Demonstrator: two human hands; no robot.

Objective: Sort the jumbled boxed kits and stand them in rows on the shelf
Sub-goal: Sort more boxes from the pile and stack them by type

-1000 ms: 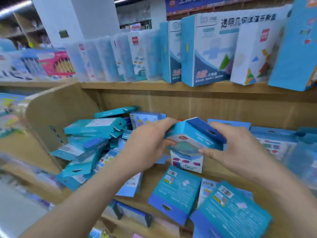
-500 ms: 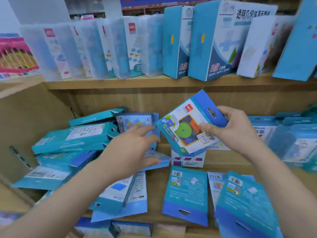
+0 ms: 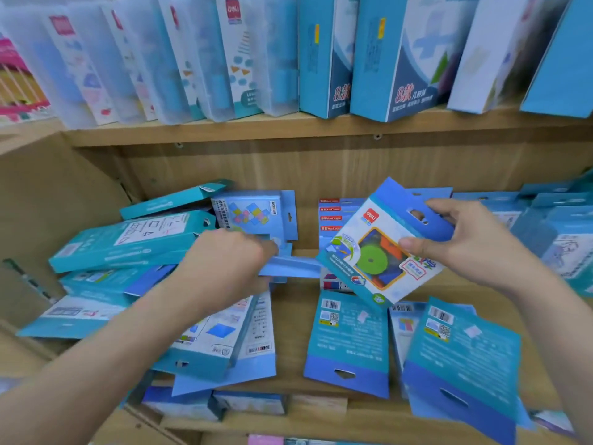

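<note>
1. The wooden shelf [image 3: 290, 319] filled most of the view, and jumbled boxes covered much of its board.
2. On the level above, a row of tall boxes [image 3: 324, 59] stood upright side by side, a fair model for the rows wanted below.
3. At the left, a pile of teal boxes [image 3: 128, 239] lay tipped over one another against the side wall.
4. Near the front edge, several flat boxes [image 3: 349, 335] lay face down with their hang-tabs toward the person.
5. The box with the green disc [image 3: 369, 261] was held in the air over the middle of the shelf, clear of the board.
   - To do this step well, it seemed wise to match it with its own kind and clear a bare strip by the back wall.
   - It could then be set on its bottom edge, face outward, with a neighbour beside it to stop it tipping.
   - Its printed face looked at the camera. Its long axis ran slantwise, with the tab end up and to the right and the bottom end down and to the left.
6. The right hand [image 3: 465, 239] grasped that box at the tab end, thumb on the printed face and fingers curled behind.
7. The left hand [image 3: 224, 258] lay on a thin blue box [image 3: 295, 268] at the pile's edge. Whether its fingers had closed round the box could not be told.
</note>
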